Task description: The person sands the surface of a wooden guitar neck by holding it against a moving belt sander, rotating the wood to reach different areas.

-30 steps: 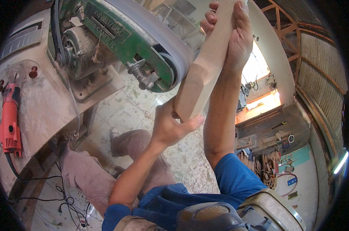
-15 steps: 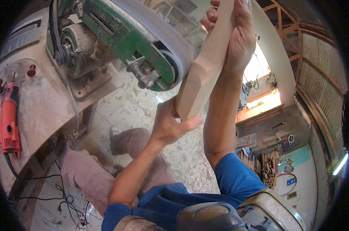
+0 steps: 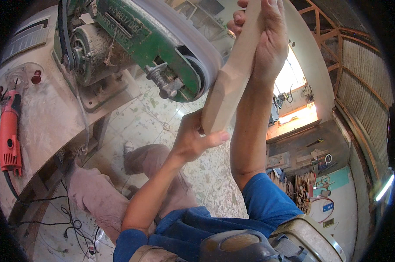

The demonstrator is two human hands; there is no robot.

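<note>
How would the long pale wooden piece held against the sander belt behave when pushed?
The long pale wooden piece looks stiff: it stays straight between the left hand and right hand. Its flat faces probably resist rolling. Its smooth surface may slip somewhat.

Pale, smooth, matt wooden board (image 3: 232, 74); green painted metal belt sander (image 3: 158, 48), dusty; glossy orange plastic angle grinder (image 3: 9, 135); speckled stone floor (image 3: 149, 122).
</note>
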